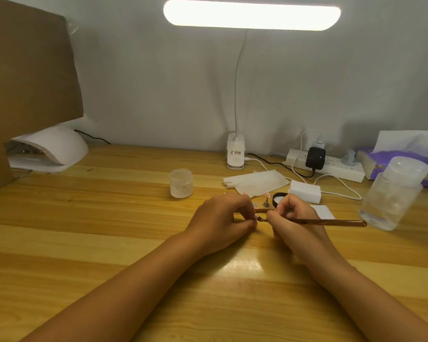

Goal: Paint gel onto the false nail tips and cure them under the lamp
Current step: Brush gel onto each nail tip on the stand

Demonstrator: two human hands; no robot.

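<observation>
Brush (331,222) sits in right hand (294,218); lamp label (235,152) illegible.

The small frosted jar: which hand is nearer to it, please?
Left. The left hand, pinching a false nail tip, lies just front-right of the small frosted jar; the right hand, holding the brush, is farther right.

brush (331,222): amber, near-level | nail tip (266,195): pink, on stand (266,204)

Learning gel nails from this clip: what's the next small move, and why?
Probably a short stroke along the nail tip: the brush in the right hand meets it, the left hand holds it steady, and the curing lamp sits far off left.
</observation>
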